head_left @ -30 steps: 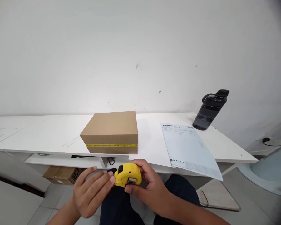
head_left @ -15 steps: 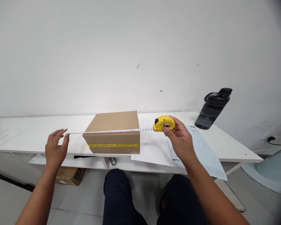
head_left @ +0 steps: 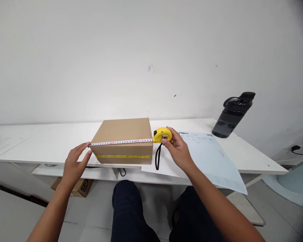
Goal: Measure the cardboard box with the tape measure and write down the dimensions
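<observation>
A brown cardboard box (head_left: 123,129) sits on the white table, with a yellow printed strip along its front side. The pulled-out blade (head_left: 123,142) of a tape measure lies across the top near the front edge, its end at the left corner. There my left hand (head_left: 75,163) holds the blade's end with its fingertips, the thumb a little lower by the corner. My right hand (head_left: 178,149) grips the yellow tape measure case (head_left: 163,134) just past the box's right edge. A black wrist strap (head_left: 158,157) dangles from the case.
Right of the box, printed paper sheets (head_left: 209,158) overhang the front edge of the white table (head_left: 40,141). A dark water bottle (head_left: 232,116) stands farther right. Under the table are a shelf (head_left: 101,172) and another carton (head_left: 83,188). A white wall rises behind.
Both hands have moved inward. The blade has shortened, its end coming right to the box's left corner, while the case has moved left to the right edge. The strap now hangs in view.
</observation>
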A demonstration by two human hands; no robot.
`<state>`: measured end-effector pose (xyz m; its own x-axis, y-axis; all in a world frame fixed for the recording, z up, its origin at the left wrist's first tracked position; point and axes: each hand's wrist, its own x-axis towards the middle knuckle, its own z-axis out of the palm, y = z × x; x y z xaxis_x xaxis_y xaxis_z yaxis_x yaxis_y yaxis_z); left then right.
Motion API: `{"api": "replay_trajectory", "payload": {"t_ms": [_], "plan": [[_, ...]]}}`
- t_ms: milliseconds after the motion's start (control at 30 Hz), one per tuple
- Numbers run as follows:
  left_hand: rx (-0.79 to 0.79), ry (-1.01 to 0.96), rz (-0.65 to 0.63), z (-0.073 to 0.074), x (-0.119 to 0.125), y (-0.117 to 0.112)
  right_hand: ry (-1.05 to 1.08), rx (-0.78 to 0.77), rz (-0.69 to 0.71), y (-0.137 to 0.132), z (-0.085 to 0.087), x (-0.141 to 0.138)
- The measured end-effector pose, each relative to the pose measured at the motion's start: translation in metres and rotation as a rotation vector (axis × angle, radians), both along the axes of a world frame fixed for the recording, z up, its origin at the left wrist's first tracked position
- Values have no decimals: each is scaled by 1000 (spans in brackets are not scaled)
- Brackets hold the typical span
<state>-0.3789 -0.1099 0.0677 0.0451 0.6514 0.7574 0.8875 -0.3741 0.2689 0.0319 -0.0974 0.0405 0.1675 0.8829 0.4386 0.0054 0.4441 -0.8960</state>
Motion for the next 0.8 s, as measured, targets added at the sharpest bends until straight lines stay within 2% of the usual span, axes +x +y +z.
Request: {"api": "replay_trajectory", "payload": {"t_ms": [100,200,300,367,467,600,700,767,800], "plan": [[117,9,-14,1,1,3,9,23,-16,-4,8,1],[250,30,-26,5,8,-7,78,167,-81,-24,28,5],[421,141,-96,8,26,-37,168,326,-160,-61,42,10],[478,252,-206,7,45,-63,180,322,-192,-86,41,11],[461,332,-390,-3,82,-102,149,178,-143,-115,22,7],[295,207,-572,-36,135,-133,322,-123,75,-140,-18,-13],[204,209,-594,-62,161,-140,508,-373,246,-160,-45,-33],[194,256,-548,-69,164,-135,623,-506,333,-172,-58,-43],[202,297,-501,-67,160,-128,678,-554,355,-177,-64,-46]]}}
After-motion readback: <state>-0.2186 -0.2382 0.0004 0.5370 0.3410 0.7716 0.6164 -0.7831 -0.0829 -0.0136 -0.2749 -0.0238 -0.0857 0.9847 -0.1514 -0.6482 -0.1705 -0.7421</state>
